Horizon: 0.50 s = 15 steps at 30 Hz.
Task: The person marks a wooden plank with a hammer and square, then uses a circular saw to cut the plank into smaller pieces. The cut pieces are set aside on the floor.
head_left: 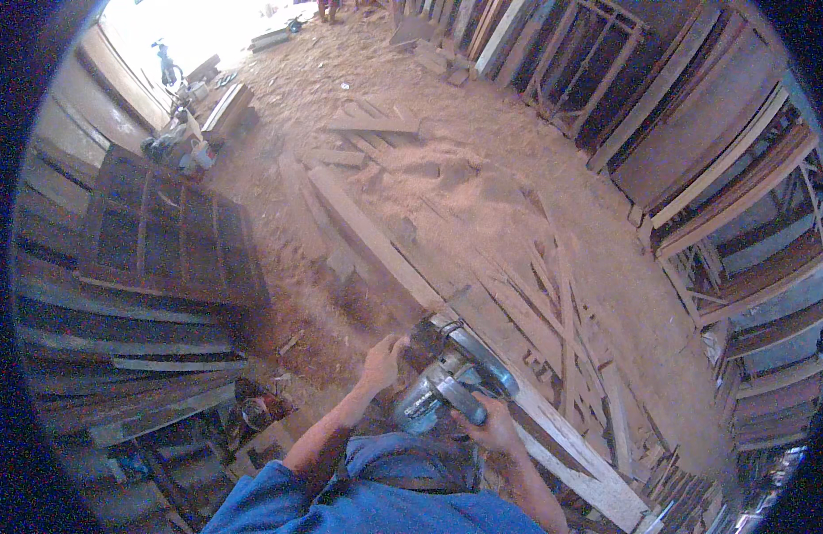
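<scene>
A grey-and-teal circular saw (pixel 422 408) rests on a long wooden plank (pixel 376 233) in front of my body. My right hand (pixel 493 427) is wrapped round the saw's rear handle. At the saw's left front side, my left hand (pixel 384 360) is closed with its fingers against the dark front part; its exact hold is partly hidden. The plank runs diagonally from the far left to the near right, and its near end (pixel 598 476) looks paler. The blade is out of sight beneath the saw's housing.
Sawdust (pixel 438 169) and offcuts (pixel 367 120) cover the ground ahead. Thin wood strips (pixel 567 329) lie right of the plank. A dark paneled wooden frame (pixel 171 231) and stacked boards (pixel 136 400) stand at the left. Timber (pixel 732 196) leans along the right wall.
</scene>
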### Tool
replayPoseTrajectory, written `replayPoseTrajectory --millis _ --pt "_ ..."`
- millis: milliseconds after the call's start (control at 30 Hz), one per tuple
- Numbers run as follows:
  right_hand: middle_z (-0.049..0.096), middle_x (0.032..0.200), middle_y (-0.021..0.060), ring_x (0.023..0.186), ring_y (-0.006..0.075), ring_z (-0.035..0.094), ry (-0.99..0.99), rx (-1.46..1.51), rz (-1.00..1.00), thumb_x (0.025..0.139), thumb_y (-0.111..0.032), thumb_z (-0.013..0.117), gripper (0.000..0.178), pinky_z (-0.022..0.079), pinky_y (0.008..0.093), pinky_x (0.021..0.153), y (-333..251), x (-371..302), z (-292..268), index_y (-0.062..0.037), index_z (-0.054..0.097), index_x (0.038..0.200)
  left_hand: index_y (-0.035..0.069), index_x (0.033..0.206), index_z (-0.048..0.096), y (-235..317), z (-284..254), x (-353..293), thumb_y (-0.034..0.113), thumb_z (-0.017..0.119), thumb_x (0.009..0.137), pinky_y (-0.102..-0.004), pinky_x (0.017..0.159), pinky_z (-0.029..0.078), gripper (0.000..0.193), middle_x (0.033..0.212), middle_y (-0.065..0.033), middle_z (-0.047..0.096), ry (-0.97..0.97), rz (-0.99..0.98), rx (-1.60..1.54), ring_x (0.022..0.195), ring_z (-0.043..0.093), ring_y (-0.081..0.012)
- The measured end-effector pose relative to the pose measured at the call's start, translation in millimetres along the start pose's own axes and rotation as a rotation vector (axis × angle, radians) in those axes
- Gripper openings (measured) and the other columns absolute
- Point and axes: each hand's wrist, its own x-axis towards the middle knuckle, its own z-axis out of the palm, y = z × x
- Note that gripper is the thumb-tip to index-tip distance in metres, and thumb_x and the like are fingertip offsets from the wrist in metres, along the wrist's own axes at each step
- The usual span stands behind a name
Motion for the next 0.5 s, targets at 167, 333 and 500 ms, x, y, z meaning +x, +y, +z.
replayPoseTrajectory --millis 167,333,500 --pt "0.072 0.09 0.013 0.08 0.0275 0.071 -0.039 0.015 -0.031 0.084 -0.026 0.079 0.03 0.054 0.0378 0.073 -9.0 2.5 -5.8 -0.0037 0.069 0.103 0.003 0.118 0.064 1.3 0.3 1.2 0.04 0.052 0.1 -0.0461 0.094 0.047 0.043 0.112 -0.0249 0.067 -0.004 -0.102 -0.018 0.111 0.062 -0.0415" --pt "0.072 0.087 0.0132 0.077 0.0269 0.071 -0.022 0.022 -0.019 0.085 -0.025 0.078 0.028 0.054 0.0377 0.071 -16.1 4.2 -9.0 -0.0037 0.07 0.101 0.003 0.118 0.065 -0.8 1.5 2.5 0.039 0.052 0.1 -0.0457 0.095 0.047 0.042 0.113 -0.024 0.067 -0.013 -0.128 -0.066 0.111 0.063 -0.0411" --pt "0.073 0.088 0.0143 0.079 0.0278 0.072 -0.057 0.018 0.013 0.085 -0.024 0.077 0.028 0.054 0.0384 0.072 -13.8 4.3 -7.4 -0.0043 0.071 0.104 0.003 0.116 0.066 -0.8 0.1 2.3 0.038 0.053 0.099 -0.0455 0.095 0.047 0.041 0.113 -0.022 0.068 -0.009 -0.075 -0.027 0.11 0.063 -0.0401"
